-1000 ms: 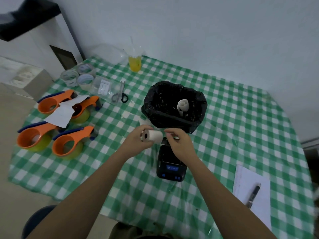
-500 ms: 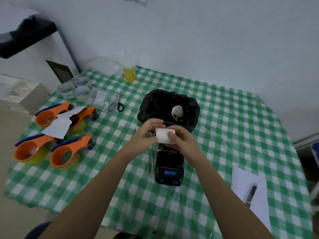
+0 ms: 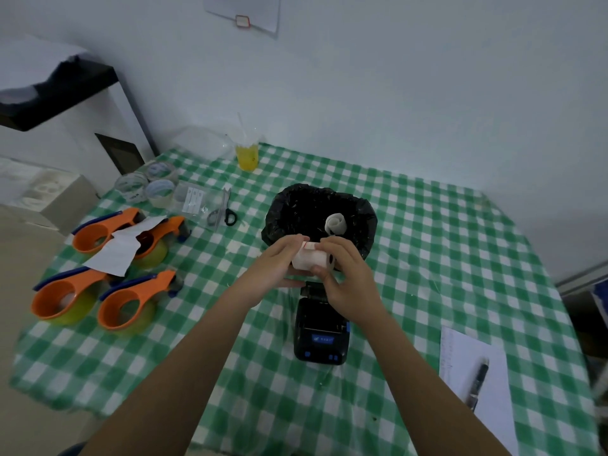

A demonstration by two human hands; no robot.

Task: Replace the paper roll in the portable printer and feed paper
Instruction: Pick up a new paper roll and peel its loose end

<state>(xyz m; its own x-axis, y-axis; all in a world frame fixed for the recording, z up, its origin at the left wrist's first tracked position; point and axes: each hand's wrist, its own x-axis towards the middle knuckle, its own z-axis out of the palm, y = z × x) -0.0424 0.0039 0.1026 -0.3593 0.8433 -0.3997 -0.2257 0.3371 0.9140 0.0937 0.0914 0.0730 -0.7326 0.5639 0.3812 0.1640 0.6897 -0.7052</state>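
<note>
Overhead, both hands clasping the paper roll — printer beneath, black-lined bin behind.

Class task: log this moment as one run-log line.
step: unsealing paper roll | left hand: holding | right hand: holding | printer: on table, unloaded

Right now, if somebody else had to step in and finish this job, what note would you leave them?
Left hand and right hand: both hold the new paper roll above the printer; fingers at its red-marked loose end.
Printer: on the checked cloth, paper bay apparently open.
Done: an old curled paper remnant lies in the black bin.
Left: free the roll's end, drop it in, close the lid, feed paper.
</note>
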